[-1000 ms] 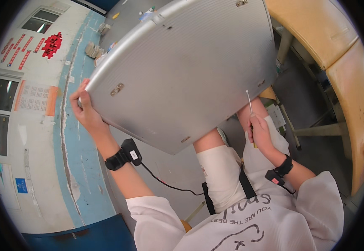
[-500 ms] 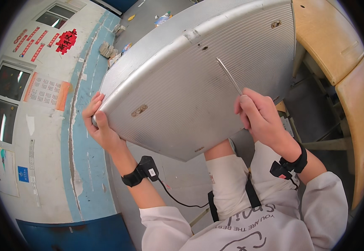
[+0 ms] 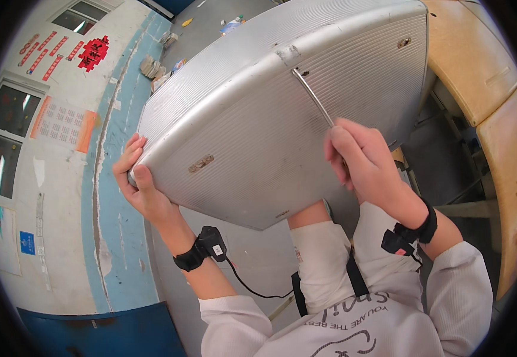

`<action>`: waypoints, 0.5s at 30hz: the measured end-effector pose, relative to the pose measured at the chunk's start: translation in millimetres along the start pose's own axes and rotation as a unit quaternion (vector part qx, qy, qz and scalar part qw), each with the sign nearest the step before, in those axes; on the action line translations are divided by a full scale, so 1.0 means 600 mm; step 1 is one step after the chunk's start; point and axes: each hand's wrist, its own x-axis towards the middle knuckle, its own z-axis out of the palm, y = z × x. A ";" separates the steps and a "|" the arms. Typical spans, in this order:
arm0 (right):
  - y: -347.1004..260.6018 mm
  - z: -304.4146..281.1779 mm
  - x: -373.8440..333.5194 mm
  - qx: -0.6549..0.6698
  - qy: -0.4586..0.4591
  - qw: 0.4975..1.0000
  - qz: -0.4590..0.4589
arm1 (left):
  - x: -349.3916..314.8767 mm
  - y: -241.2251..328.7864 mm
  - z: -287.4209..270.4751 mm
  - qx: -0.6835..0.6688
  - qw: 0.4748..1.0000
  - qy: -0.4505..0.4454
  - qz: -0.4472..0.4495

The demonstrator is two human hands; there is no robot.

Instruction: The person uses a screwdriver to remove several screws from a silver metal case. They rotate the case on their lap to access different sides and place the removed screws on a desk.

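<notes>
A large silver case (image 3: 258, 143) with ribbed metal faces and a rounded edge stands tilted before me. My left hand (image 3: 148, 190) grips its left corner, thumb on the near face and fingers around the far side. My right hand (image 3: 365, 163) is closed around a slim metal rod (image 3: 315, 99), whose lower end is hidden in my fist. The rod's tip is right beside a small dark hole (image 3: 305, 74) near the upper edge; I cannot tell whether it touches. An oblong metal fitting (image 3: 201, 163) shows on the left of this face, another (image 3: 404, 42) at the upper right.
Wooden desks (image 3: 478, 65) run along the right side. On the left is a white and blue wall (image 3: 115, 238) with windows and posters, and a blue cabinet (image 3: 104, 333) below. Paper stacks (image 3: 150, 66) lie beyond the case. A cable (image 3: 252, 290) runs from my left wrist.
My right hand has moved slightly up and left, bringing the rod's tip up to the hole. The case has shifted a little in view, with my left hand still on its corner.
</notes>
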 end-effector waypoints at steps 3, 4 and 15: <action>0.018 -0.020 0.002 -0.063 0.064 0.994 -0.061 | 0.003 0.004 -0.005 0.009 1.000 0.005 0.007; 0.031 -0.034 0.000 -0.132 0.136 0.970 -0.151 | 0.001 0.010 -0.011 0.019 1.000 0.013 0.006; 0.140 -0.245 0.016 -0.164 0.243 0.956 -0.015 | -0.011 -0.021 -0.066 -0.004 1.000 0.029 -0.012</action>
